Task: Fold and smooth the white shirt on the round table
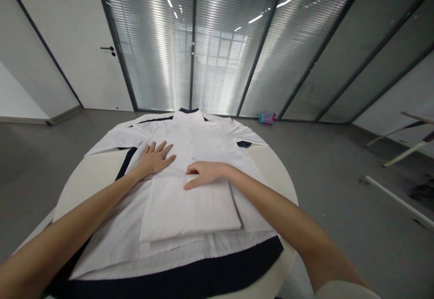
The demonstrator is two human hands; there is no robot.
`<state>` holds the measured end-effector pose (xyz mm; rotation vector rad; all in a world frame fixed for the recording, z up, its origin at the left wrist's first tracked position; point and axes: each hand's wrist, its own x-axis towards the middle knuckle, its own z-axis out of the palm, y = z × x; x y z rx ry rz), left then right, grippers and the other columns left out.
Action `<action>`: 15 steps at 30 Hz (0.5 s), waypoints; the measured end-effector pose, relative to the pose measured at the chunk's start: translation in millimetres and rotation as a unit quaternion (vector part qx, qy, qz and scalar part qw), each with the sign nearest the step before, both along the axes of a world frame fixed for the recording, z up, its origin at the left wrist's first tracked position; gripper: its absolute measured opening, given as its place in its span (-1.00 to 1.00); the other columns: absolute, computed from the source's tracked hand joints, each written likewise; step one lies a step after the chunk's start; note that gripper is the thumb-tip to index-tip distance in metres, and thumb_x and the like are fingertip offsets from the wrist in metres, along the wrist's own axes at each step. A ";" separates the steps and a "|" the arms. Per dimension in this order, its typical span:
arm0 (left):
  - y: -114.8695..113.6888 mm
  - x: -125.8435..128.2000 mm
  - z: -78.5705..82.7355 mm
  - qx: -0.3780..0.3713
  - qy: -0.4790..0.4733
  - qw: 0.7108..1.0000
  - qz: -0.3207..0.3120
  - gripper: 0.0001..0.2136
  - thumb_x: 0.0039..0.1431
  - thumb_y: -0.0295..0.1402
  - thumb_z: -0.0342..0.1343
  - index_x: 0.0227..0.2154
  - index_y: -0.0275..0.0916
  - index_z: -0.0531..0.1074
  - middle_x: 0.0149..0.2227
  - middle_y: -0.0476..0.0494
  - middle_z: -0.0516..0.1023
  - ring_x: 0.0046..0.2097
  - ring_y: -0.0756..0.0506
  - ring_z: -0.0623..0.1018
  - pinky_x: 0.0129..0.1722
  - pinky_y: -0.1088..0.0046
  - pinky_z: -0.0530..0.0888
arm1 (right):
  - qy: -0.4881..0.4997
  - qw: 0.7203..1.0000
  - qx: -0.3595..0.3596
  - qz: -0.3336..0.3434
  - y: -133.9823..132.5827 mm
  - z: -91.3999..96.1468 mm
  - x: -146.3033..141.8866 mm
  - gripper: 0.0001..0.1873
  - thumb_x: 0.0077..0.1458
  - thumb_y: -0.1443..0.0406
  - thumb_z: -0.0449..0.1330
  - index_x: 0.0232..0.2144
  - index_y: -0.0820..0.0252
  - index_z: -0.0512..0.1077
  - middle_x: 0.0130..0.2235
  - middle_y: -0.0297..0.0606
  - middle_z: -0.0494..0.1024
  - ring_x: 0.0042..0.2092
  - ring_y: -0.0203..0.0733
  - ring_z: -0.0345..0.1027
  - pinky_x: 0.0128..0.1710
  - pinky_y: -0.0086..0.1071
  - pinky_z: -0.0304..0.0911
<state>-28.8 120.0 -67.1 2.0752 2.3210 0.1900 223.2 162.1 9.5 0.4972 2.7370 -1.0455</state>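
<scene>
A white button-front shirt (203,138) lies spread on a round white table (95,179), collar at the far end and short sleeves out to both sides. Navy fabric (190,274) shows beneath it along the hem, sides and collar. My left hand (155,158) rests flat on the shirt's left chest, fingers spread. On the lower front is a folded white cloth (190,211), a flat rectangle. My right hand (207,172) is closed at its far edge, thumb over the top and the other fingers curled behind, partly hidden.
Grey floor (325,177) surrounds the table. A small blue and pink container (267,118) stands by the glass partition (224,64). To the left is a white door (74,41) with a dark handle. Table legs (403,149) and a white bar (396,199) are on the right.
</scene>
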 end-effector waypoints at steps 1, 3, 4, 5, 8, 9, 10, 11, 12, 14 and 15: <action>-1.6 -3.5 -0.2 -0.001 0.004 1.000 0.002 -0.30 0.33 0.14 -0.19 0.42 -0.08 0.06 0.46 -0.18 0.05 0.43 -0.50 0.03 0.34 -0.07 -0.01 | 0.003 1.000 -0.002 0.003 -1.1 -0.8 -4.1 -0.55 0.00 -0.08 0.33 -0.35 0.18 0.45 -0.34 -0.34 0.51 -0.33 -0.21 0.30 -0.36 -0.37 0.14; -5.4 -10.8 -0.7 -0.002 0.011 1.000 0.009 -0.31 0.34 0.13 -0.21 0.43 -0.07 0.06 0.46 -0.17 0.04 0.43 -0.50 0.04 0.34 -0.07 0.00 | 0.004 1.000 -0.003 0.009 -4.7 -1.9 -11.8 -0.54 0.01 -0.09 0.32 -0.37 0.18 0.45 -0.35 -0.35 0.51 -0.34 -0.22 0.31 -0.37 -0.37 0.14; -7.4 -14.2 -0.9 -0.002 0.013 1.000 0.012 -0.32 0.34 0.13 -0.22 0.43 -0.06 0.06 0.46 -0.16 0.04 0.43 -0.50 0.04 0.34 -0.07 0.00 | 0.005 1.000 -0.001 0.008 -7.3 -2.0 -14.9 -0.54 0.02 -0.10 0.31 -0.36 0.18 0.45 -0.34 -0.33 0.53 -0.32 -0.21 0.34 -0.36 -0.37 0.15; -9.5 -17.4 -1.0 -0.002 0.015 1.000 0.016 -0.32 0.34 0.13 -0.22 0.42 -0.06 0.07 0.46 -0.16 0.03 0.43 -0.50 0.04 0.34 -0.07 0.00 | 0.005 1.000 0.004 0.004 -10.5 -1.5 -17.3 -0.52 0.03 -0.11 0.31 -0.34 0.18 0.46 -0.30 -0.31 0.55 -0.29 -0.18 0.37 -0.34 -0.37 0.18; -14.6 -23.7 0.0 -0.009 0.020 0.999 0.026 -0.32 0.34 0.13 -0.23 0.42 -0.05 0.07 0.47 -0.15 0.02 0.43 -0.50 0.03 0.34 -0.09 0.01 | 0.005 0.999 0.040 -0.029 -22.6 4.0 -20.0 -0.41 -0.02 -0.15 0.32 -0.17 0.20 0.48 -0.08 -0.16 0.59 -0.11 -0.03 0.46 -0.19 -0.31 0.28; -15.6 -24.6 0.5 -0.012 0.021 0.999 0.029 -0.32 0.34 0.13 -0.23 0.42 -0.05 0.06 0.47 -0.15 0.02 0.43 -0.51 0.03 0.34 -0.10 0.02 | 0.000 0.998 0.050 -0.042 -26.9 6.9 -19.6 -0.34 -0.04 -0.16 0.34 -0.09 0.20 0.47 0.00 -0.10 0.57 -0.04 0.03 0.45 -0.14 -0.27 0.31; -16.2 -25.2 1.0 -0.014 0.021 0.999 0.031 -0.31 0.34 0.13 -0.24 0.43 -0.05 0.05 0.47 -0.15 0.01 0.43 -0.51 0.03 0.34 -0.10 0.02 | -0.007 0.997 0.052 -0.054 -31.0 10.0 -18.6 -0.27 -0.07 -0.17 0.35 -0.01 0.20 0.44 0.06 -0.06 0.54 0.01 0.09 0.44 -0.09 -0.22 0.32; -16.5 -25.4 1.4 -0.016 0.022 0.999 0.032 -0.31 0.34 0.13 -0.24 0.43 -0.05 0.05 0.47 -0.15 0.01 0.43 -0.51 0.03 0.34 -0.10 0.03 | -0.014 0.997 0.046 -0.064 -34.5 13.0 -17.1 -0.21 -0.10 -0.17 0.36 0.04 0.19 0.41 0.10 -0.03 0.52 0.05 0.13 0.43 -0.06 -0.18 0.34; -16.5 -25.5 1.7 -0.017 0.024 0.999 0.034 -0.31 0.34 0.13 -0.24 0.43 -0.05 0.05 0.47 -0.15 0.02 0.43 -0.52 0.04 0.33 -0.11 0.03 | -0.016 0.997 0.035 -0.074 -37.0 15.7 -14.8 -0.17 -0.12 -0.16 0.38 0.08 0.19 0.39 0.12 -0.02 0.51 0.06 0.15 0.43 -0.04 -0.15 0.35; -16.3 -25.8 2.0 -0.019 0.030 0.999 0.031 -0.32 0.34 0.10 -0.21 0.43 -0.06 0.04 0.47 -0.15 0.01 0.43 -0.53 0.04 0.33 -0.12 0.05 | 0.001 0.995 0.005 -0.099 -38.0 19.9 -6.7 -0.16 -0.17 -0.10 0.44 0.08 0.18 0.39 0.12 -0.03 0.52 0.06 0.13 0.45 -0.01 -0.14 0.37; -16.1 -26.1 2.1 -0.021 0.032 0.999 0.026 -0.33 0.35 0.08 -0.20 0.43 -0.07 0.03 0.47 -0.15 0.00 0.43 -0.53 0.03 0.33 -0.11 0.06 | 0.016 0.993 -0.015 -0.119 -35.9 21.4 0.0 -0.19 -0.18 -0.07 0.46 0.07 0.18 0.41 0.11 -0.04 0.53 0.05 0.11 0.46 0.00 -0.14 0.38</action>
